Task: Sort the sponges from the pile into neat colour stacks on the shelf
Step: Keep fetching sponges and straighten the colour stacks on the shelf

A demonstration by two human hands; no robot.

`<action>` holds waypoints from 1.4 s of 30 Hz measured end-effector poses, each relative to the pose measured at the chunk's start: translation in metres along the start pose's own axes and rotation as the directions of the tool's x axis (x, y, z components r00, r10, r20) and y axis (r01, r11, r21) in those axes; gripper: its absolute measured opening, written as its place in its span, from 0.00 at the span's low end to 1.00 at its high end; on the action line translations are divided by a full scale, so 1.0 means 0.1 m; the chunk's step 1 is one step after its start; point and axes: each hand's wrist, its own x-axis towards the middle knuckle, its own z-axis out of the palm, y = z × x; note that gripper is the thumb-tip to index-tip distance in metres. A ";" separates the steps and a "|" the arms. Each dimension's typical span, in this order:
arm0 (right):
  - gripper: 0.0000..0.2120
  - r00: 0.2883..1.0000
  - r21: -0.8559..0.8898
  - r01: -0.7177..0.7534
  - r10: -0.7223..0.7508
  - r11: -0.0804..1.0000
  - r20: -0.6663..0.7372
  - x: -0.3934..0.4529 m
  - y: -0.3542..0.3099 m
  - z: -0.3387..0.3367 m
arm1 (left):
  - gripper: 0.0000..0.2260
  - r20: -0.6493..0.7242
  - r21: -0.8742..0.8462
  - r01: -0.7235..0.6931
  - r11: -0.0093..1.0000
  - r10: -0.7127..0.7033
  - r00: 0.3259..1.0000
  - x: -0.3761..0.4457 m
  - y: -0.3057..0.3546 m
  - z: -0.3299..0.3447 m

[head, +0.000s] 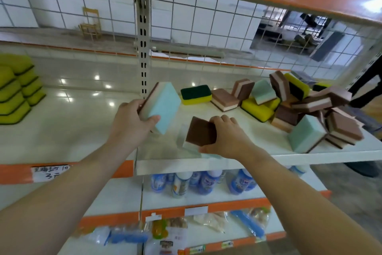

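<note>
Left hand (132, 119): we grip a blue sponge (160, 108), thumb on its pale blue face and fingers behind, and hold it tilted above the shelf (227, 160), beside the slotted post (143, 48).

Right hand (225, 137): we clamp fingers and thumb round a brown sponge (199, 131), brown face up and white layer below, low over the shelf near its front edge.

Pile (299, 108): sponges lie jumbled on the right part of the shelf, brown, yellow and blue mixed, some leaning on each other. One yellow sponge (196, 94), green pad up, lies apart, nearest the post.

Yellow stacks (17, 91): these stand in tidy columns at the far left of the shelf.

Below: bottles (203, 182) stand on the next shelf down, packets (165, 232) on the lowest.
</note>
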 end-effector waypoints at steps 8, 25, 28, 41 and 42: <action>0.35 0.996 0.028 0.093 -0.093 0.995 -0.014 -0.23 -0.13 0.04 | 0.20 -0.037 0.025 0.052 0.998 -0.051 0.998 -0.45 -0.13 -0.20; 0.34 0.935 0.047 0.354 -0.355 0.934 0.019 -0.26 -1.20 0.16 | 0.24 -0.248 0.150 0.237 0.960 -0.196 0.949 -1.07 -0.52 -1.32; 0.34 0.918 0.051 0.392 -0.394 0.918 0.036 -0.24 -1.51 0.22 | 0.23 -0.260 0.154 0.255 0.955 -0.210 0.943 -1.13 -0.70 -1.56; 0.35 0.881 0.081 0.459 -0.465 0.885 0.091 -0.23 -3.07 0.49 | 0.24 -0.267 0.197 0.380 0.904 -0.324 0.908 -1.36 -1.50 -2.85; 0.35 0.880 0.083 0.460 -0.466 0.884 0.094 -0.24 -3.19 0.51 | 0.24 -0.265 0.198 0.384 0.902 -0.328 0.907 -1.37 -1.56 -2.96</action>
